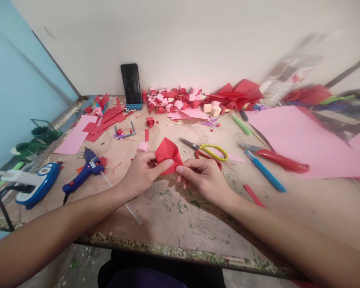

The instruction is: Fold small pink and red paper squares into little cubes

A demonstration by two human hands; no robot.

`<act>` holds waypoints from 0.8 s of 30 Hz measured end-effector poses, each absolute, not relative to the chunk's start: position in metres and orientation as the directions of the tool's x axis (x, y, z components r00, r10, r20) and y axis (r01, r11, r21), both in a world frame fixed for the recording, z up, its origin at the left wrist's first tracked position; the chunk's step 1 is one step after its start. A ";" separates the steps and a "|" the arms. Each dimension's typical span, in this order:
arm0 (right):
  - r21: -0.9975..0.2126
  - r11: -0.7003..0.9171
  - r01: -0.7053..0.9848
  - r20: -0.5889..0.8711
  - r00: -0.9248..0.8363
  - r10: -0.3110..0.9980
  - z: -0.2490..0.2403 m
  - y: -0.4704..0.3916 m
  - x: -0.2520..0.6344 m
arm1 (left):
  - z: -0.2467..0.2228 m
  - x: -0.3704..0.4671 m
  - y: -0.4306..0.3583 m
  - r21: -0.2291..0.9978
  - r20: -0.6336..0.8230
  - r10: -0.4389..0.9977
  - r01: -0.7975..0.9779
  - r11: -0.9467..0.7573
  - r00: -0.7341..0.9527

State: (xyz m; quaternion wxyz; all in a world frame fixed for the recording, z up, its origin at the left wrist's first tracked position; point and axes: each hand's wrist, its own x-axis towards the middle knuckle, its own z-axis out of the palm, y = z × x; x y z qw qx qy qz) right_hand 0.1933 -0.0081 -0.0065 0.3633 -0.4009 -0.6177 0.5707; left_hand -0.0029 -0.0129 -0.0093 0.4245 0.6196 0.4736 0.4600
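Note:
Between my hands, above the table, is a folded piece of red paper with a pocket-like opening at its top. My left hand pinches its left side, thumb lying across the front. At its lower right corner, the thumb and fingers of my right hand are closed on the paper. Just beyond my right hand lie scissors with yellow and red handles, their blades pointing left. A small pink paper cube sits by my left hand's fingers.
A blue glue gun and a blue-white power strip lie left. A black phone stands at the back beside a heap of paper cubes. Rightward are a red-handled cutter, a blue pen-like tool and pink sheets.

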 end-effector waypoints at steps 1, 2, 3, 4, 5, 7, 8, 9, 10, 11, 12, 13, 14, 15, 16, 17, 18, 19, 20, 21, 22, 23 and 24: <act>-0.997 0.017 0.074 -0.015 -0.419 0.908 -0.006 -0.008 0.193 | -0.009 -0.003 -0.013 0.961 0.165 0.978 0.202 -0.188 0.125; -0.998 0.008 0.070 -0.022 -0.425 0.905 -0.005 -0.008 0.194 | -0.009 -0.003 -0.013 0.961 0.163 0.979 0.204 -0.185 0.123; -0.998 0.000 0.066 -0.028 -0.430 0.902 -0.005 -0.007 0.194 | -0.009 -0.003 -0.013 0.962 0.161 0.979 0.203 -0.184 0.123; -0.998 -0.006 0.063 -0.033 -0.433 0.901 -0.004 -0.007 0.194 | -0.008 -0.003 -0.013 0.963 0.159 0.979 0.201 -0.181 0.125; -0.998 -0.007 0.061 -0.033 -0.434 0.900 -0.004 -0.007 0.194 | -0.007 -0.003 -0.013 0.964 0.156 0.980 0.196 -0.179 0.126; -0.998 0.003 0.061 -0.024 -0.433 0.901 -0.003 -0.006 0.195 | -0.005 -0.003 -0.012 0.970 0.141 0.981 0.180 -0.163 0.132; -0.998 0.012 0.065 -0.017 -0.433 0.901 -0.003 -0.006 0.195 | -0.004 -0.003 -0.012 0.974 0.127 0.982 0.171 -0.150 0.137; -0.997 0.023 0.071 -0.010 -0.435 0.901 -0.004 -0.006 0.195 | -0.004 -0.003 -0.012 0.976 0.114 0.984 0.167 -0.137 0.140; -0.997 0.032 0.077 -0.005 -0.437 0.899 -0.004 -0.006 0.195 | -0.003 -0.003 -0.012 0.977 0.107 0.984 0.171 -0.130 0.139; -0.996 0.035 0.081 -0.004 -0.440 0.898 -0.004 -0.006 0.195 | -0.003 -0.003 -0.011 0.975 0.106 0.985 0.182 -0.130 0.135; -0.996 0.034 0.084 -0.007 -0.443 0.896 -0.004 -0.006 0.195 | -0.003 -0.003 -0.011 0.970 0.112 0.985 0.201 -0.137 0.131; -0.996 0.033 0.087 -0.009 -0.445 0.896 -0.005 -0.006 0.195 | -0.003 -0.003 -0.011 0.963 0.124 0.984 0.222 -0.151 0.131; -0.995 0.035 0.092 -0.010 -0.447 0.895 -0.005 -0.006 0.195 | -0.004 -0.004 -0.011 0.957 0.137 0.982 0.237 -0.166 0.134; -0.994 0.041 0.099 -0.008 -0.448 0.894 -0.005 -0.006 0.195 | -0.004 -0.004 -0.011 0.954 0.145 0.979 0.243 -0.176 0.141; -0.993 0.050 0.105 -0.002 -0.449 0.894 -0.005 -0.006 0.195 | -0.004 -0.004 -0.011 0.954 0.144 0.977 0.240 -0.179 0.154; -0.992 0.061 0.108 0.005 -0.451 0.892 -0.006 -0.006 0.195 | -0.004 -0.004 -0.012 0.957 0.135 0.976 0.233 -0.174 0.172; -0.992 0.067 0.108 0.011 -0.453 0.891 -0.006 -0.006 0.195 | -0.004 -0.003 -0.012 0.961 0.122 0.974 0.224 -0.164 0.189; -0.992 0.068 0.103 0.014 -0.454 0.891 -0.006 -0.006 0.195 | -0.004 -0.003 -0.013 0.964 0.110 0.973 0.217 -0.154 0.203; -0.993 0.064 0.098 0.012 -0.454 0.891 -0.006 -0.006 0.195 | -0.003 -0.003 -0.014 0.966 0.100 0.972 0.214 -0.147 0.213; -0.994 0.057 0.095 0.008 -0.452 0.892 -0.006 -0.006 0.195 | -0.002 -0.002 -0.014 0.966 0.096 0.971 0.215 -0.144 0.220; -0.994 0.049 0.095 0.002 -0.451 0.893 -0.006 -0.006 0.195 | -0.002 -0.002 -0.015 0.965 0.096 0.971 0.218 -0.145 0.221; -0.995 0.042 0.095 -0.005 -0.450 0.893 -0.005 -0.006 0.195 | -0.001 -0.002 -0.015 0.964 0.098 0.971 0.222 -0.147 0.219; -0.995 0.037 0.096 -0.010 -0.449 0.893 -0.005 -0.006 0.195 | 0.000 -0.001 -0.015 0.963 0.098 0.971 0.226 -0.148 0.219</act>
